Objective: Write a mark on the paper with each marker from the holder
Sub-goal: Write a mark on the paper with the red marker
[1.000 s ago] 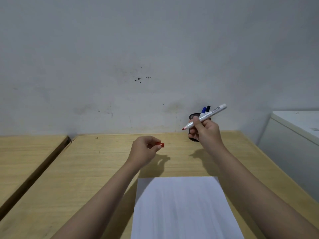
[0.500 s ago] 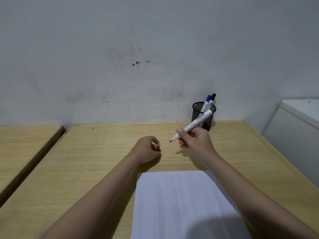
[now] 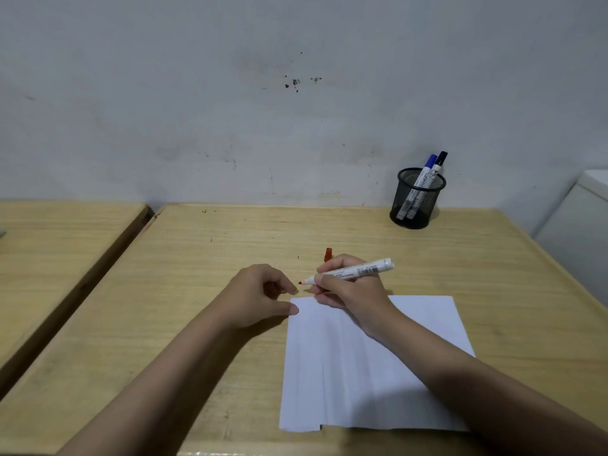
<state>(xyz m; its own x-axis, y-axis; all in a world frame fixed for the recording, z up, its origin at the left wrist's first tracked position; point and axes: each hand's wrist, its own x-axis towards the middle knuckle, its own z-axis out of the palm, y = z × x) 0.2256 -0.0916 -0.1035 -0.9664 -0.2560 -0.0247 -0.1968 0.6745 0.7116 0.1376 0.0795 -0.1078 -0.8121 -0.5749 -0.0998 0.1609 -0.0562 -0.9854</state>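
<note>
My right hand (image 3: 348, 291) grips an uncapped white marker with a red tip (image 3: 358, 270), the tip pointing left just above the top left corner of the white paper (image 3: 362, 383). Behind that hand the red cap (image 3: 328, 254) lies on the desk. My left hand (image 3: 260, 296) rests at the paper's top left corner with loosely curled fingers and holds nothing. At the back right stands a black mesh holder (image 3: 416, 205); a blue-capped marker (image 3: 427, 167) and a black-capped marker (image 3: 439, 162) stick out of it.
The wooden desk (image 3: 184, 284) runs to a grey wall. A second wooden desk (image 3: 49, 251) sits to the left across a narrow gap. A white cabinet (image 3: 579, 232) stands beyond the desk's right edge.
My left hand has let go of the red cap, which now lies on the desk. My right hand has come down and toward me with the marker. The view has tilted downward.
</note>
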